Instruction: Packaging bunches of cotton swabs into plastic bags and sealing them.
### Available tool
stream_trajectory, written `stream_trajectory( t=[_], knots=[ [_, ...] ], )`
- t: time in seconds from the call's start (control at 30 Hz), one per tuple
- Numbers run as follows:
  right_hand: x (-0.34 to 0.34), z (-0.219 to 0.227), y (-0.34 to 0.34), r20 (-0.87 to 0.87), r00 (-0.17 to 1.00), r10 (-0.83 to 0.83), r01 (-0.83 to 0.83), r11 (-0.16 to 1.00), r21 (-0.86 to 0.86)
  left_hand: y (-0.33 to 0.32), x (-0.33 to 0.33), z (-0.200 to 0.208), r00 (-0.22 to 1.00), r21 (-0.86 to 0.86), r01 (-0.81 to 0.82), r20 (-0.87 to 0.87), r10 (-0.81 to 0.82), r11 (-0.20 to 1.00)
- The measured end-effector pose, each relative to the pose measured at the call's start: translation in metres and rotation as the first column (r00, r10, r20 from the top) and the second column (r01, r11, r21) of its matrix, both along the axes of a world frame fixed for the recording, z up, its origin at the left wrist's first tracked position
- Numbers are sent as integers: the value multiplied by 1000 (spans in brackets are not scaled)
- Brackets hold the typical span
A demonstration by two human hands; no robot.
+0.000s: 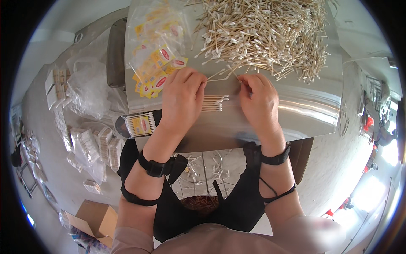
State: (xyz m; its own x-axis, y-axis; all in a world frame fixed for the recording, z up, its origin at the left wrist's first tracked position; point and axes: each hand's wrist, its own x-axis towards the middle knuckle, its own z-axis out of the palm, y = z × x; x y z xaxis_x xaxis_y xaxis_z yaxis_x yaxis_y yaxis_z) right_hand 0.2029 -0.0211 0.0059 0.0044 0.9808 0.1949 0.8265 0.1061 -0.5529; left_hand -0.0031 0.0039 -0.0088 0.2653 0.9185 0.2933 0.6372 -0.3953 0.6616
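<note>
My left hand [182, 98] is closed in a pinch, with cotton swabs [218, 75] sticking out to the right from its fingertips. Opposite it, my right hand [259, 99] pinches the end of another swab [237, 76] at the near edge of the pile. Just below the left fingers lies a short row of cotton swabs [215, 103], side by side with their tips to the right; the hand hides their other ends. A large loose heap of cotton swabs [266, 34] covers the far right of the metal table [296, 120].
Clear plastic bags with yellow printed cards [158, 63] lie at the far left of the table. A filled pack of swabs [142, 124] rests at its left edge. Bundled packs [86, 146] and an opened cardboard box [95, 220] are on the floor at left.
</note>
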Motion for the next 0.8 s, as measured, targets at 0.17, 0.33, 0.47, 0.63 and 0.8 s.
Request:
stream_trajectory(
  t=[0.17,0.33,0.47,0.63,0.8],
  knots=[
    [6,0,2,30,997,-75,76,997,-12,-1,-8,2,998,64,15,-69,-11,998],
    [5,0,1,-11,998,-57,58,998,18,-5,-8,5,992,82,81,-101,-73,993],
    [-2,1,2,-56,997,-44,46,999,27,-3,-2,1,999,68,36,18,-37,997],
    [-4,1,1,-54,998,36,-33,999,40,-2,-1,0,995,30,81,53,-82,996],
    [-4,2,2,-1,993,120,-119,989,86,-7,-7,5,985,-62,156,85,-151,986]
  ],
)
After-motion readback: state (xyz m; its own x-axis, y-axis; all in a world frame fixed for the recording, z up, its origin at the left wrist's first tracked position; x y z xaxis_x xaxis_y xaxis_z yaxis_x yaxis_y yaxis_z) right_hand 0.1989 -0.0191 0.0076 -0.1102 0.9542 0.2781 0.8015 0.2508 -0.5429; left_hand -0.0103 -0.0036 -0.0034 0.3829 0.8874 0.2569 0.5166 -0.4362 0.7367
